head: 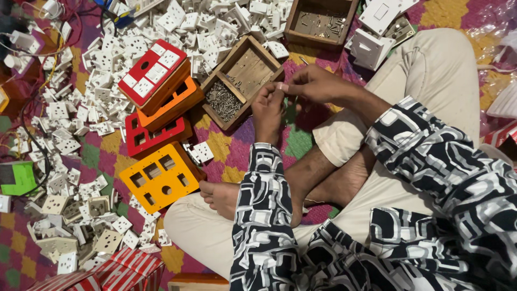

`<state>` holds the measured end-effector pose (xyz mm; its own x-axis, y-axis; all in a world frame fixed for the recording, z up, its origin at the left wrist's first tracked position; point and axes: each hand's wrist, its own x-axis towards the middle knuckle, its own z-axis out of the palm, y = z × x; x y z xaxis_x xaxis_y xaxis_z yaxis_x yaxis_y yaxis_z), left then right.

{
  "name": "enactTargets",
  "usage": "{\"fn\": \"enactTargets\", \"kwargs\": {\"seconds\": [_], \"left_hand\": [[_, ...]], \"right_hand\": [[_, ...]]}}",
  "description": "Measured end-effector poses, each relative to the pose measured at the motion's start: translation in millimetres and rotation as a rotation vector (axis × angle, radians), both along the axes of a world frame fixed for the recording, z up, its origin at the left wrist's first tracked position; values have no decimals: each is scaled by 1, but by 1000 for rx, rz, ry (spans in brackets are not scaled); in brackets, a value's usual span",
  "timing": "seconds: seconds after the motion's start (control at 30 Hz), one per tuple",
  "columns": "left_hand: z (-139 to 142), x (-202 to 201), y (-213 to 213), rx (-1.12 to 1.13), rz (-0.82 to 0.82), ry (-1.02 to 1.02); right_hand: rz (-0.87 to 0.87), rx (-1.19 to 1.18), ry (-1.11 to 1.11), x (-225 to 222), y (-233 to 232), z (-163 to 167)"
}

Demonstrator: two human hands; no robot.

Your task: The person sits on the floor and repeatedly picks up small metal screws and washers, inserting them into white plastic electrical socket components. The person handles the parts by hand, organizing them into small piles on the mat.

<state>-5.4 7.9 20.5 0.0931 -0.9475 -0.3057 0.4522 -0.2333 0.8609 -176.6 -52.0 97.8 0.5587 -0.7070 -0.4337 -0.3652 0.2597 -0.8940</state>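
Observation:
I sit cross-legged on a patterned mat. My left hand (pixel 269 110) and my right hand (pixel 314 83) meet in front of me, fingertips pinched together over something too small to make out. They hover just beside a wooden box (pixel 253 67) whose near compartment holds a heap of small screws (pixel 223 101). Left of the box lies a stack of switch-board frames: a red one with white sockets (pixel 152 70), an orange one (pixel 175 102), a red one (pixel 153 134) and a yellow one (pixel 160 175).
Several white socket parts (pixel 81 124) cover the mat to the left and behind. A second wooden box with screws (pixel 319 22) and white switch units (pixel 371 46) sit at the back. Red striped cartons (pixel 126 272) lie at the near left. Cables run along the far left.

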Motion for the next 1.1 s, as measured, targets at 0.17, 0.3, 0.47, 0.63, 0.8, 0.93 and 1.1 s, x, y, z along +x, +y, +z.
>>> {"fn": "enactTargets", "kwargs": {"seconds": [0.17,0.3,0.47,0.63,0.8,0.93,1.1], "left_hand": [[23,-2,1,-78,39,-30],[30,-3,2,-178,27,-53],[30,-4,-2,-243,-11,-99],[26,-4,-1,-178,-44,-296],[9,0,-8,-146,-36,-443],[-1,-4,-27,-124,80,-332],[13,-13,-35,-145,-3,182]], "right_hand": [[-130,100,-168,1,-5,-10],[-154,151,-255,0,-8,-22],[-193,242,-287,-2,-10,-26],[-220,144,-199,1,-8,-26],[-164,-107,-170,11,-9,-34],[-176,-265,-360,17,-6,-41],[-259,-281,-420,23,-1,-38]]}}
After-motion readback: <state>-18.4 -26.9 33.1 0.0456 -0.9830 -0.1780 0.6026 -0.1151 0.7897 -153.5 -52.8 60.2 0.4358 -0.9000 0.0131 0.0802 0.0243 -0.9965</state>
